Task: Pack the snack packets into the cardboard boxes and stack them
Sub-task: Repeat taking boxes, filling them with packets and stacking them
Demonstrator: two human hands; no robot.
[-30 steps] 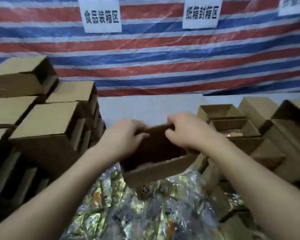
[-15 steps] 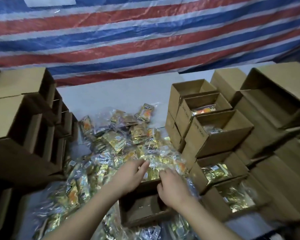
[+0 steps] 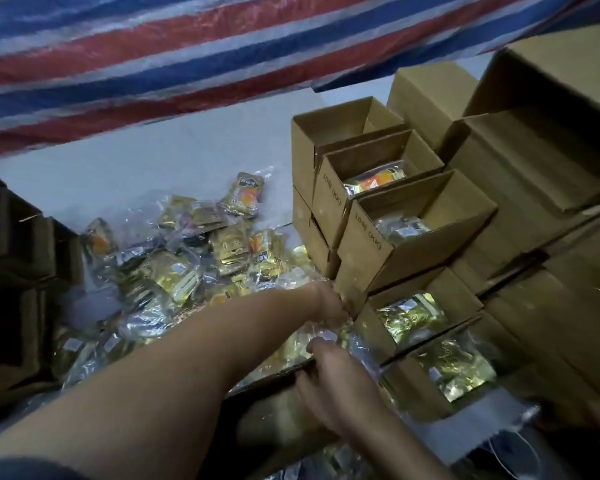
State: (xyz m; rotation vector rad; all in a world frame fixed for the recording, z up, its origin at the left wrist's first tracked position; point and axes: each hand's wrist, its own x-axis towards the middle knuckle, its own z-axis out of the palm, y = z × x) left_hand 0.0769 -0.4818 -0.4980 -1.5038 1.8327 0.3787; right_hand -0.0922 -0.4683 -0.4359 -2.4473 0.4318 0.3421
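Left hand [image 3: 328, 303] reaching across to the right, deep in the packets [image 3: 174, 271] beside the lower corner of the box stack [image 3: 371, 244]; fingers hidden behind crinkled plastic, so grip impossible to tell. Right hand [image 3: 336, 393] just below and near the left, fingers curled downward at the far rim of the open box [image 3: 281, 420], fingertips touching clear wrapping there; whether pinching a packet or only pressing on it, cannot tell.

Open box directly under the right hand, tilted, dark inside, resting on the heap. Packets, gold and clear, spread to the left of both hands and beyond them, one gold packet [image 3: 245, 194] lying apart at the far edge of the heap. More packets showing under the box, near the bottom of the view.

To the right of the hands, stacked open boxes stepped upward: two lower ones [image 3: 409, 317] filled with gold packets, upper ones partly filled, topmost showing only cardboard inside. Further right, larger cartons [image 3: 551, 157]. Left of the left forearm, dark stacked boxes [image 3: 18, 271] on their sides. Beyond everything, grey tabletop [image 3: 153, 168] and striped tarp [image 3: 187, 57].
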